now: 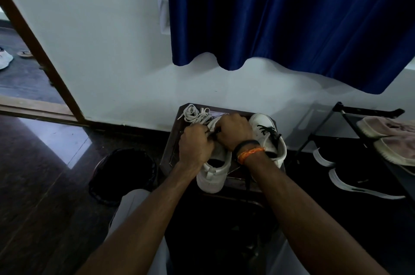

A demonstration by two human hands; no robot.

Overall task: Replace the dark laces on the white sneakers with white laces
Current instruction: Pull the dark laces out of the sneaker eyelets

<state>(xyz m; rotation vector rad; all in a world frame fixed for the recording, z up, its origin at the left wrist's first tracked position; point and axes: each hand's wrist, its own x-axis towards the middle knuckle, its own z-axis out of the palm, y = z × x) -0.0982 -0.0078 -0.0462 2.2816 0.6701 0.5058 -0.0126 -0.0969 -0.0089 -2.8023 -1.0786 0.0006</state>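
Nearest to the camera, both forearms are stretched forward over the knees towards a small dark bench that stands against the wall. On the bench two white sneakers are placed side by side, heels towards the person.

The left sneaker is being worked on. The left hand is curled over its tongue area, and a pale lace end seems to be pinched in its fingers. The right hand, with a dark band and an orange thread at the wrist, is closed just beside it, almost touching it, over the eyelets. What exactly is held in the right hand cannot be told, because the fingers are hidden.

The right sneaker is not touched, and its dark lace is still threaded.

Farther, at the back edge of the bench, a loose heap of white laces is seen.

As a judgement: a lace is light, soft and limp, so it is best taken near its stiff tip, where it can be pushed through an eyelet. The sneaker is light and can slide on the bench, so it should be steadied at the upper while the lace is pulled. Nothing here is fragile, but a lace can twist.
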